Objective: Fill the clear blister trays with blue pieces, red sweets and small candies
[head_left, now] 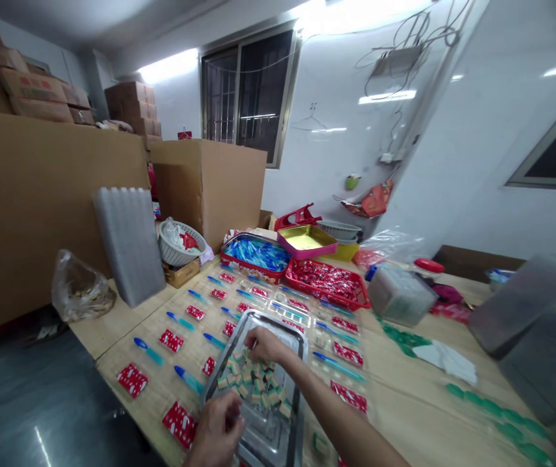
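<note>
A metal tray [264, 433] lies across the work table and holds a pile of small pale green and tan blocks [253, 384]. My right hand [264, 345] reaches into its far part, fingers bent down and pinched together at the edge of the pile; whatever they grip is hidden. At the tray's near left edge, my left hand [218, 428] is curled, thumb close to the fingers, and I cannot make out anything in it. Around the tray, transparent plastic blisters each hold a blue pen-like stick [188, 379] and a red packet with white spots [179, 424].
Behind stand a tin of blue sticks [257, 251], a red basket of red packets [326, 283] and a pink-and-gold lid [307, 240]. A stack of plastic trays [129, 246] rises at the left. Green pieces [494, 408] and a plastic box [401, 295] lie right.
</note>
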A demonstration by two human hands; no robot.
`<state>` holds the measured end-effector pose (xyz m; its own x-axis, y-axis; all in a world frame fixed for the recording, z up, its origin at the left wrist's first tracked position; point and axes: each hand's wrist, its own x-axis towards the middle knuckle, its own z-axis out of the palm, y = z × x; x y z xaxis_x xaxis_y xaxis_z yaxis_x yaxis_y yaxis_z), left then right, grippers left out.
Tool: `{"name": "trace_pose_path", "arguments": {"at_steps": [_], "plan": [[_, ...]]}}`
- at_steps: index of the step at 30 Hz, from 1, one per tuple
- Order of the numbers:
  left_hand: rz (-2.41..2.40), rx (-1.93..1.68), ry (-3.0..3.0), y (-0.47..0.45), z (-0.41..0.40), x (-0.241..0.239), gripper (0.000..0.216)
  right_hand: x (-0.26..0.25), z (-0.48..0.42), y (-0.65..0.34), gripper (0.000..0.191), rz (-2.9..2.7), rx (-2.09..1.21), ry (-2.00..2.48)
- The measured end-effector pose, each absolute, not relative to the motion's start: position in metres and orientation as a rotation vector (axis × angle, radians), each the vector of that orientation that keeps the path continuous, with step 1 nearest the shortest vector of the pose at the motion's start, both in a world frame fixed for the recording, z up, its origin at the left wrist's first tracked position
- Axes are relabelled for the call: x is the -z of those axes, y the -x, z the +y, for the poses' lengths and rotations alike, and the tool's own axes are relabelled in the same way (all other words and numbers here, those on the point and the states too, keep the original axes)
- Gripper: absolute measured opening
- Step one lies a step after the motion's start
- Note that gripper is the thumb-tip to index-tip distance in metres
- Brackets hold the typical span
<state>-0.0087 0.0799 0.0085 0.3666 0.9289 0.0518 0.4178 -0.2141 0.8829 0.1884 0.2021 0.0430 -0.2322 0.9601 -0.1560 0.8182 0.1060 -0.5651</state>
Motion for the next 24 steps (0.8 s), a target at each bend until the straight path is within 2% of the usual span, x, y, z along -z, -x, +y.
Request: {"name": "trace_pose_path", "arguments": {"at_steps": [7, 14, 20, 24], "plan": [[1.183, -0.789, -1.784, 0.007, 0.078, -0.014, 0.013, -0.031, 0.198, -0.18, 0.024, -2.118, -0.745, 1.906], [1.218, -0.792, -1.783, 0.006, 0.082, -0.017, 0.012, -0.043, 0.188, -0.179, 0.018, -2.106, -0.731, 1.842], [1.332, -0.953, -1.729, 0.001, 0.097, -0.04, 0.037, -0.06, 0.146, -0.173, 0.014, -2.113, -0.736, 1.676], [1.247, -0.802, -1.885, -0.007, 0.103, -0.051, 0.037, -0.063, 0.106, -0.162, 0.015, -2.107, -0.784, 1.553]]}}
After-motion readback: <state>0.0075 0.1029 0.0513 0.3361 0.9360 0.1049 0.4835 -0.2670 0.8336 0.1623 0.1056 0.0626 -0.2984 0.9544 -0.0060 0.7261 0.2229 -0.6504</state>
